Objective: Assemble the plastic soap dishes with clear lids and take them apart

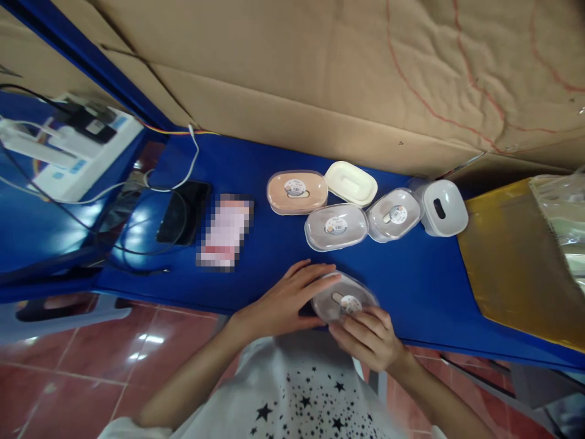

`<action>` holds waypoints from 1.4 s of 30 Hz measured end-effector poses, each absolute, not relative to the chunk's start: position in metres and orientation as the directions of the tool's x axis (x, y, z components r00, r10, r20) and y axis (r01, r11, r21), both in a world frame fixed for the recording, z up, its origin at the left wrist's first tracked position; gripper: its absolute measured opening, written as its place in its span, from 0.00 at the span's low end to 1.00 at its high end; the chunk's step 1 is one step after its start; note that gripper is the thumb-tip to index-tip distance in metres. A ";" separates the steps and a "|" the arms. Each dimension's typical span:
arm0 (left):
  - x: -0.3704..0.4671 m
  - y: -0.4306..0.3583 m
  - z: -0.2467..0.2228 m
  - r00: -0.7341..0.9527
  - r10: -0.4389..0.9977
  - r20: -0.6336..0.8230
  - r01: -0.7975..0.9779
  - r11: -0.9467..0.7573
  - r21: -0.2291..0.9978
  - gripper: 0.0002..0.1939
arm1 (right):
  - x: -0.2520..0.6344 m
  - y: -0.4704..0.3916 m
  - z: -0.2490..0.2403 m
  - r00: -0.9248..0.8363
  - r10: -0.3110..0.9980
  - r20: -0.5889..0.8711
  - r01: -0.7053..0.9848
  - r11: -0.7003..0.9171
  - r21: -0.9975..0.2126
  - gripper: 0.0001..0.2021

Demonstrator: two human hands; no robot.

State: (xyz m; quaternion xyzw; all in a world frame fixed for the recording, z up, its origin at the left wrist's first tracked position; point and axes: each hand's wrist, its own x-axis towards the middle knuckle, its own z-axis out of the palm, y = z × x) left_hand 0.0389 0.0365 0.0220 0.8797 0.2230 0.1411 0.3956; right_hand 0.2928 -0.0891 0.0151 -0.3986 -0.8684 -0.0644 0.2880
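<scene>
At the front edge of the blue table lies an oval plastic box (331, 303) in pale grey with a clear cover and a round printed sticker (351, 304). My left hand (295, 299) grips its left end, fingers over the far rim and thumb at the near side. The fingers of my right hand (370, 334) are bunched on the near right side, by the sticker. What the right fingertips touch exactly is hidden. Just beyond stand similar boxes: a peach one (283, 198), a grey one (326, 235) and another grey one (388, 228).
A cream oval piece (359, 183) and a white box with a dark slot (450, 216) stand farther back. A yellow-brown carton (498, 256) is at right. To the left are a blurred-out pink phone screen (223, 235), a dark phone (180, 213), cables and a power strip (95, 164).
</scene>
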 end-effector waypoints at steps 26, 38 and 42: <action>0.028 0.031 0.008 0.768 0.638 0.065 0.355 -0.507 0.785 0.52 | 0.283 -0.088 0.003 -0.270 0.897 0.349 0.838 0.397 -0.373 0.39; 0.014 0.033 0.013 0.726 0.683 0.083 0.384 -0.503 0.775 0.47 | 0.284 -0.064 0.016 -0.343 0.890 0.301 0.779 0.449 -0.439 0.29; -0.002 0.033 0.011 0.707 0.705 0.051 0.441 -0.496 0.748 0.44 | 0.275 -0.049 0.021 -0.385 0.879 0.282 0.757 0.476 -0.448 0.25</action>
